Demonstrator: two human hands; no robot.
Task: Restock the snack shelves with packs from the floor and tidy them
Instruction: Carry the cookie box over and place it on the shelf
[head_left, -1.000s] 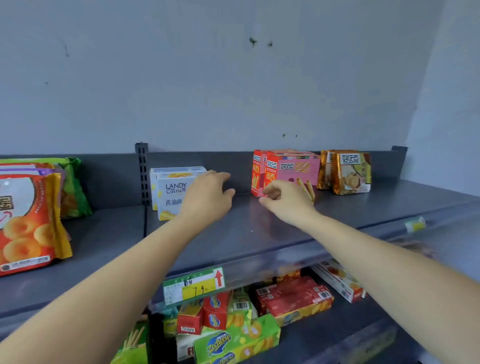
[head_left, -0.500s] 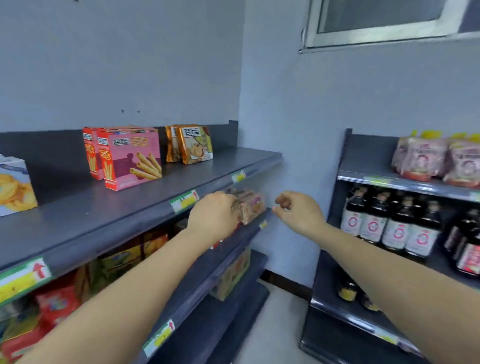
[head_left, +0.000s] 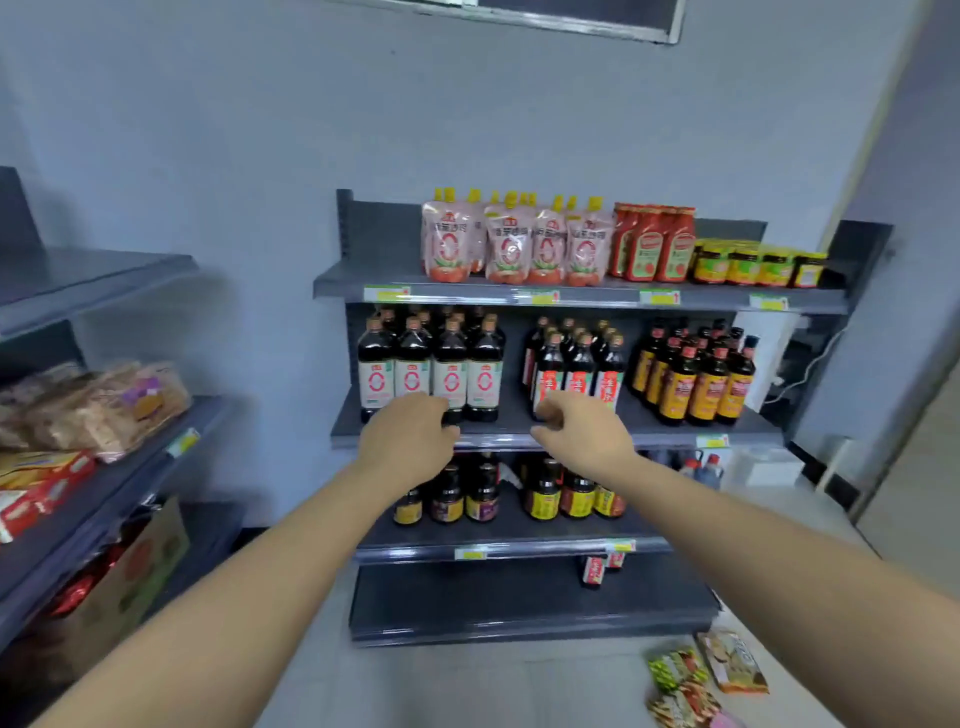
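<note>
well, left hand and right hand hover empty, fingers loosely curled. snack packs lie on the floor at lower right; better to crouch, grip one pack by its edges, then turn to the snack shelves at left.

Grey-blue wall, dark metal shelving
</note>
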